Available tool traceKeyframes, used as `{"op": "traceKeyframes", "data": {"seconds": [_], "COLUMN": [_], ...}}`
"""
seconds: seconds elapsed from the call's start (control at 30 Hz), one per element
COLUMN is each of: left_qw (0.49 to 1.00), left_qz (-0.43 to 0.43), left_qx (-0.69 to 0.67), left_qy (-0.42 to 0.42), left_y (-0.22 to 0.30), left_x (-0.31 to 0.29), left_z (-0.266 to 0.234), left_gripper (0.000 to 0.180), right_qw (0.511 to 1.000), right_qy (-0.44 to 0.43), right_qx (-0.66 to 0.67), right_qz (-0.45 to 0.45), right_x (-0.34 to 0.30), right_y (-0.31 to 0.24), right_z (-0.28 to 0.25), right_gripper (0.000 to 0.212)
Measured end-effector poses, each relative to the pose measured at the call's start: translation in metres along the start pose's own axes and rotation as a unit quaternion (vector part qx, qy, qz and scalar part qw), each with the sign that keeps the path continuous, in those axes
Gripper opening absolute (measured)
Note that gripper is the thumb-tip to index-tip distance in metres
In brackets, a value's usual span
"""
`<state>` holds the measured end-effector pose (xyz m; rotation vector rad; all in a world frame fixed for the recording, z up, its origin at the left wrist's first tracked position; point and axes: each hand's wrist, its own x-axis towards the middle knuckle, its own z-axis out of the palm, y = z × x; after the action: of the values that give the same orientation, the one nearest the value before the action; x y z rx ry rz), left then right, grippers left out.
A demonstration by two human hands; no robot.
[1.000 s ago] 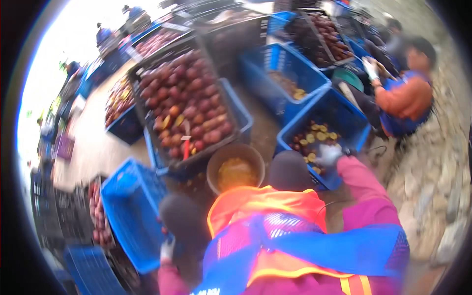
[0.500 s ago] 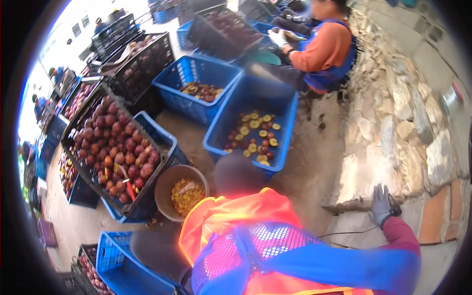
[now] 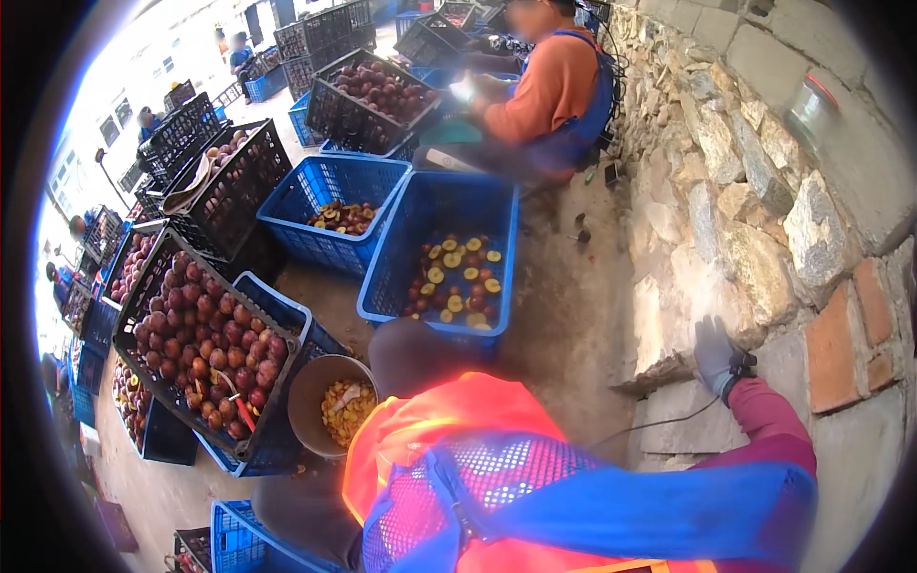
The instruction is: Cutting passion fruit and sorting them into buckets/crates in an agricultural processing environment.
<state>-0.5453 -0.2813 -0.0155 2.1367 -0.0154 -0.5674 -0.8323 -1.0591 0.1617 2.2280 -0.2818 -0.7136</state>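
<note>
Grey-gloved right hand (image 3: 716,355) lay flat, released, on stone wall (image 3: 764,248); blue crate (image 3: 441,250) of halved fruit sat leftward; left hand unseen.

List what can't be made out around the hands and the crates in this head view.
- Left hand: hidden in the head view, below the orange vest.
- Right hand: gloved, on the stone wall; its palm side is hidden.
- Bucket: contents too small to identify.
- Far black crates: blurred near the rim.
</note>
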Motion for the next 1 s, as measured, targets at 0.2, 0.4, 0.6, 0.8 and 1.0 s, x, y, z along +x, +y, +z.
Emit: {"op": "traceKeyframes", "data": {"seconds": [0.2, 0.4, 0.6, 0.8, 1.0], "left_qw": [0.999, 0.993, 0.975, 0.935, 0.945], "left_qz": [-0.048, -0.118, -0.222, -0.352, -0.06], "left_qx": [0.006, 0.007, 0.0, -0.041, 0.302], "left_qy": [0.007, 0.013, 0.024, 0.024, -0.114], "left_y": [-0.033, -0.087, -0.163, -0.257, -0.337], "left_x": [-0.008, -0.013, -0.041, -0.13, -0.264], "left_z": [-0.014, -0.03, -0.056, -0.063, -0.114], "left_gripper": [0.04, 0.039, 0.04, 0.042, 0.045], "right_qw": [1.0, 1.0, 0.993, 0.985, 0.965], "right_qy": [-0.007, -0.028, -0.11, -0.158, -0.261], "right_qx": [0.008, -0.004, -0.002, -0.025, -0.017], "right_qz": [0.002, 0.014, 0.049, 0.068, 0.033], "right_x": [0.005, 0.005, 0.021, 0.053, 0.067], "right_y": [-0.004, -0.013, -0.026, -0.038, -0.099], "right_z": [-0.016, -0.035, -0.046, -0.066, -0.112], "right_gripper": [0.088, 0.087, 0.093, 0.106, 0.105]}}
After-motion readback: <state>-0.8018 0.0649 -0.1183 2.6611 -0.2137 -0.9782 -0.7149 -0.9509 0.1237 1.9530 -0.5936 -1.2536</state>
